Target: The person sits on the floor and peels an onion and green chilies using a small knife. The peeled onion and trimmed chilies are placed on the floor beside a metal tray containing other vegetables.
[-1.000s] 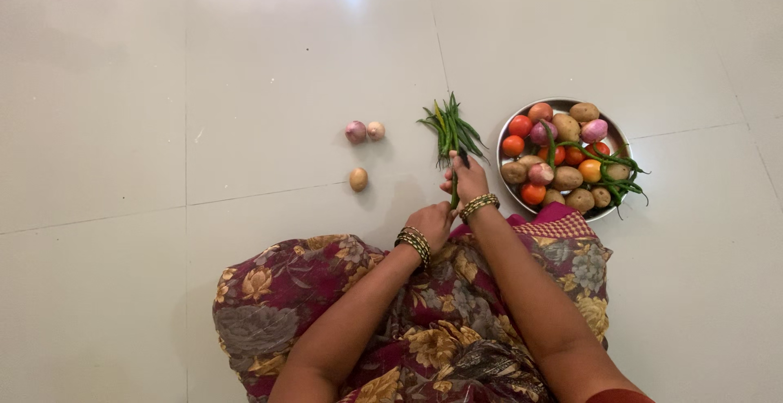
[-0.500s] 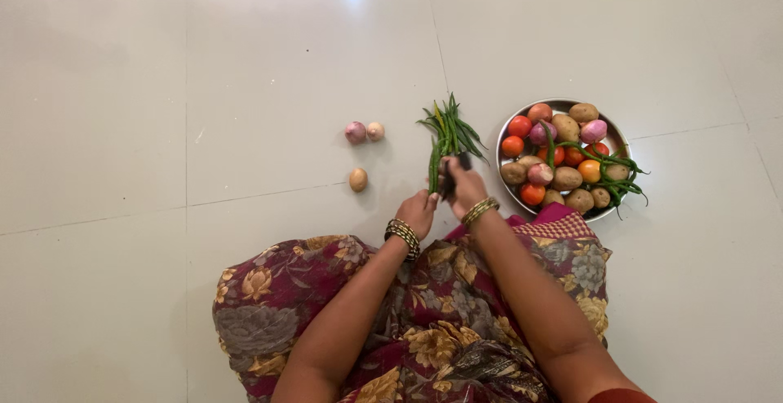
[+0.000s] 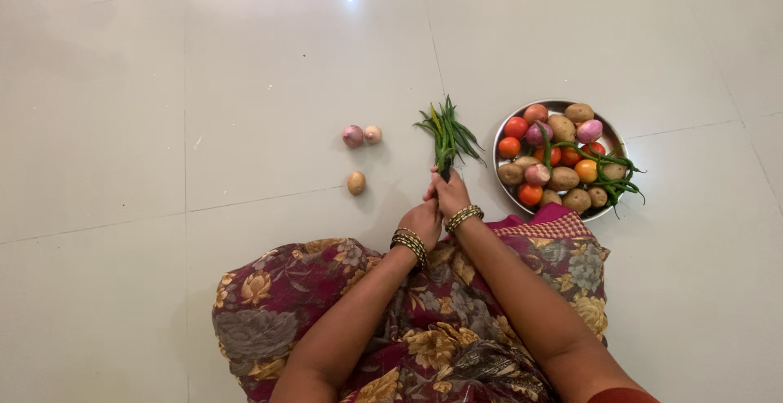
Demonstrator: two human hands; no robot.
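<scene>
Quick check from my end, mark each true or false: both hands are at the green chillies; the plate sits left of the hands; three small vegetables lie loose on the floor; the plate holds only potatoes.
1. Both hands, left hand and right hand, are at the chillies: true.
2. The plate is left of the hands: false, it is on the right.
3. Three loose vegetables lie on the floor: true.
4. The plate holds only potatoes: false, also tomatoes, onions, chillies.

Both hands meet on the pale tiled floor [image 3: 245, 85]: right hand [image 3: 449, 193] grips the stem end of a bunch of long green chillies [image 3: 445, 135], left hand [image 3: 422, 222] tucked just behind it. Round steel plate [image 3: 499, 134] of potatoes, tomatoes and onions sits just right; three small onions [image 3: 359, 150] lie loose off to the left.
</scene>
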